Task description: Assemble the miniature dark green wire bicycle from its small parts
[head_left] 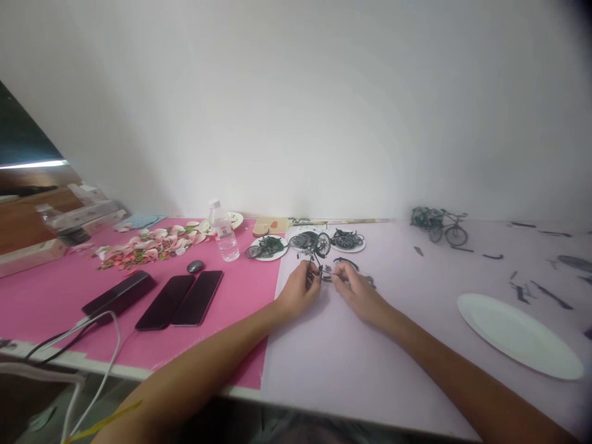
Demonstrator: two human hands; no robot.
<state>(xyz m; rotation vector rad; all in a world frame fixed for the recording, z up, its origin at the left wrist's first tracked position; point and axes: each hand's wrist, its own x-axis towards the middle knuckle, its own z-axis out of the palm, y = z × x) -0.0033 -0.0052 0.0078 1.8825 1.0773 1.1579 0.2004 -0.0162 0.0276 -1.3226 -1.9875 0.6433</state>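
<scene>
At the middle of the table my left hand (298, 288) pinches a small dark model bicycle (322, 246), with a spoked wheel standing up above the fingers. Close on its right, my right hand (358, 290) has thumb and forefinger pressed together on a thin dark part (327, 272) that reaches toward the bicycle; its exact kind is too small to tell. Loose dark curved parts (346, 263) lie just behind and beside the right hand. Further back, a white plate (356, 250) and a second plate (268, 258) bear dark spoked wheels and other small pieces.
Model bicycles (448, 229) stand at the back right. Loose dark parts (552, 295) and a white oval plate (520, 336) lie on the right. Leftward are a water bottle (226, 237), two phones (197, 298), a mouse (195, 266), a black power bank (119, 294) with cables, and pink petals (148, 243).
</scene>
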